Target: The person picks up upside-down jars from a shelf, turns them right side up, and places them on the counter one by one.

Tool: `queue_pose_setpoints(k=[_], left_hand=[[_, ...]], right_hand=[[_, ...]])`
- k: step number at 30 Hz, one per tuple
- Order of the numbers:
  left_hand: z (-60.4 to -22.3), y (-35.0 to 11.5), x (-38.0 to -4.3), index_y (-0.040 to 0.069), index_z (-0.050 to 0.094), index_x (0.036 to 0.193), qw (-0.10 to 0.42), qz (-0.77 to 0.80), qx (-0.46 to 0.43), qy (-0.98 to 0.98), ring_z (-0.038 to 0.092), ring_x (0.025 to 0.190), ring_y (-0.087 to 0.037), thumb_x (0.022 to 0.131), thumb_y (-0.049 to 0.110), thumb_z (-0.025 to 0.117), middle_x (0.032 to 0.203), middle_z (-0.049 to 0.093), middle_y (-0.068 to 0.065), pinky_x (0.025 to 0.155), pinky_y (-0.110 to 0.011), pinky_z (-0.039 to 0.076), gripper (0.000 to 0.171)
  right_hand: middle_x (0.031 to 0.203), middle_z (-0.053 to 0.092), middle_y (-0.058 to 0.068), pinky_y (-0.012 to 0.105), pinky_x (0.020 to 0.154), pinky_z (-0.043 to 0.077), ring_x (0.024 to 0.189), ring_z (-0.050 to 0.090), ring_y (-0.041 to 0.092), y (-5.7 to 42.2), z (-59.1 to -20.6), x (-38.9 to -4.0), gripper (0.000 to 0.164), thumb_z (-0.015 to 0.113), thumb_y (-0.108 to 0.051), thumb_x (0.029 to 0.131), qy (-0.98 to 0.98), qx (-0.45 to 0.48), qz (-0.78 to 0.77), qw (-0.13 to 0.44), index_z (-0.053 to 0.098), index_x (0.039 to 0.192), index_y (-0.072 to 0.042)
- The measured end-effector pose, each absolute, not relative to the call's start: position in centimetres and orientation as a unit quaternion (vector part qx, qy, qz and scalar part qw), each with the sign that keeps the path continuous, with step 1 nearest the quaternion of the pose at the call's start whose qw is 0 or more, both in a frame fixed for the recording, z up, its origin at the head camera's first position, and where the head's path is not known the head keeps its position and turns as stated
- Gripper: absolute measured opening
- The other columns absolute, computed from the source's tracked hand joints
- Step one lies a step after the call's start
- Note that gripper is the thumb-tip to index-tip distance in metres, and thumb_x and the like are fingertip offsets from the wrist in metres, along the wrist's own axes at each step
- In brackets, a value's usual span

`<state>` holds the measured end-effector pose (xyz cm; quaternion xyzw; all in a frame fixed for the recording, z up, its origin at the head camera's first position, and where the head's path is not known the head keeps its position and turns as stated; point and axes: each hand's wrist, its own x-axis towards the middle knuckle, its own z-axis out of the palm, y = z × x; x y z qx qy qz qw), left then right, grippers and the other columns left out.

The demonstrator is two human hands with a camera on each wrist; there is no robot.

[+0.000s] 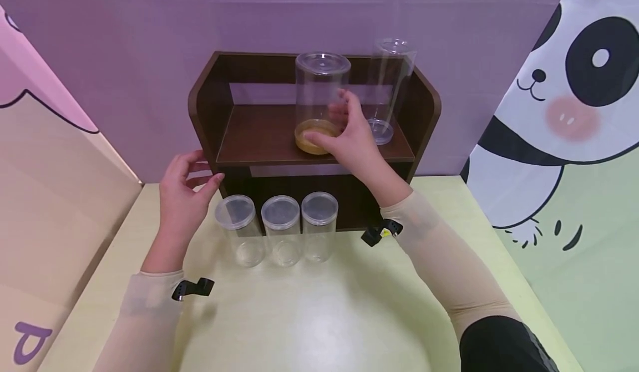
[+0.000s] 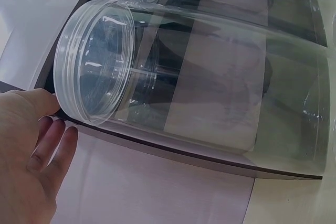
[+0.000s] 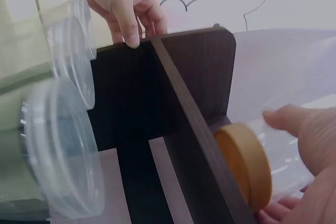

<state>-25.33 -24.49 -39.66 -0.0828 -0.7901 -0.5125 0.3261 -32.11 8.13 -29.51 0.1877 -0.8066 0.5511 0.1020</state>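
A clear jar (image 1: 323, 92) stands upside down on the upper board of a dark brown two-tier shelf (image 1: 264, 133), its gold lid (image 1: 319, 137) underneath. Around the jar's right side and front is my right hand (image 1: 354, 139), thumb by the lid and fingers spread; the right wrist view shows the thumb (image 3: 286, 119) extended beside the jar. My left hand (image 1: 183, 197) pinches the front edge of the shelf's left side panel, thumb inside and fingers outside, as the right wrist view shows. Whether the right fingers touch the jar is unclear.
A taller clear container (image 1: 391, 89) stands on the upper board's right end. Three clear jars with translucent lids, a left one (image 1: 239, 230), a middle one (image 1: 282, 230) and a right one (image 1: 319, 228), stand on the pale table (image 1: 299, 316) before the shelf. Purple cloth (image 1: 125, 83) hangs behind.
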Motion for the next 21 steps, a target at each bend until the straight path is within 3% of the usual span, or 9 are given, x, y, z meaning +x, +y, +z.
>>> queue_pose_setpoints(k=[10,21], left_hand=[[-39.9,-24.8,-25.2,0.001,0.068,0.141,0.328,-0.497,-0.095,-0.798,0.069,0.108,0.002,0.095,-0.006,0.083,0.125,0.065,-0.009,0.092,-0.012,0.058,0.048],[-39.7,-24.7,-25.0,0.005,0.069,0.144,0.324,-0.486,-0.089,-0.807,0.068,0.110,-0.001,0.097,-0.002,0.083,0.127,0.066,-0.008,0.093,-0.012,0.057,0.050]], right_hand=[[0.147,0.063,0.004,0.041,0.114,0.055,0.130,0.066,0.021,10.3,-30.7,-27.8,0.097,0.096,-0.015,0.088,-0.780,0.273,0.555,0.097,0.038,0.166,-0.018],[0.147,0.065,-0.001,0.047,0.114,0.051,0.132,0.062,0.018,13.1,-33.8,-24.1,0.089,0.098,-0.008,0.084,-0.778,0.316,0.535,0.093,0.047,0.156,-0.015]])
